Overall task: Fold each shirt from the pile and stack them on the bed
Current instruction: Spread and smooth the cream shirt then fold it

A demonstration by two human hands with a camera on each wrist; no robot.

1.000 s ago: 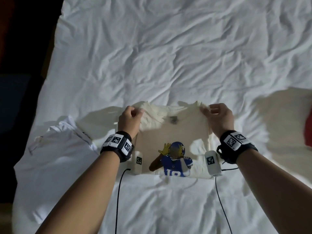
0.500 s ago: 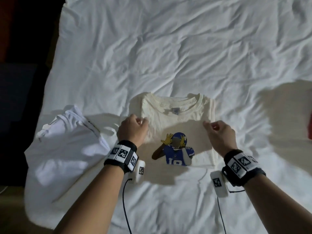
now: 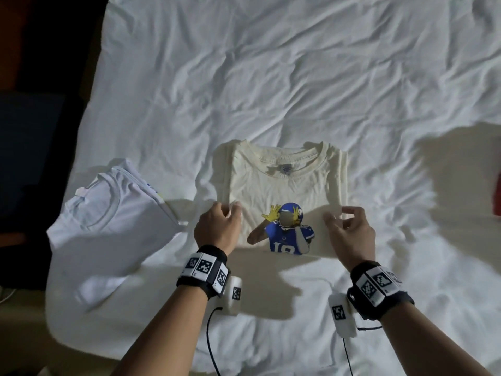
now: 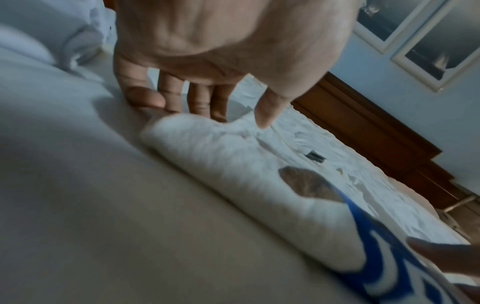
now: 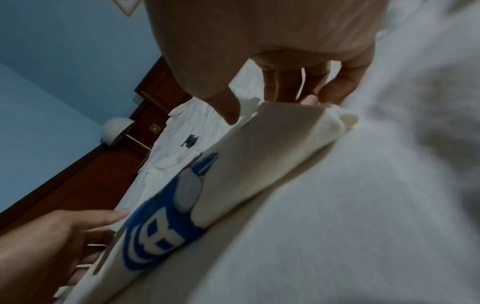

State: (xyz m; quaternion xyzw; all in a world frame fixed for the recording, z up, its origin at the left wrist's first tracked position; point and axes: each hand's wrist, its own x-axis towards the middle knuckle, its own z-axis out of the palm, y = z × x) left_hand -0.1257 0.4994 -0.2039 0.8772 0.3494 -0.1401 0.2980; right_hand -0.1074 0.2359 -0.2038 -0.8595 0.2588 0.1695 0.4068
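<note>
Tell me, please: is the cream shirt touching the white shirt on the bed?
Apart. The head view shows a strip of bare bed sheet between the cream shirt and the white shirt lying to its left.

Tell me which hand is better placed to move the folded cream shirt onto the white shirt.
Probably the left hand: it sits at the cream shirt's edge nearest the folded white shirt. The right hand is at the far edge, though both will likely lift together.

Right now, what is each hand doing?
Left hand: fingers at the cream shirt's left edge; grip cannot be told.
Right hand: at its right edge; grip cannot be told.
</note>
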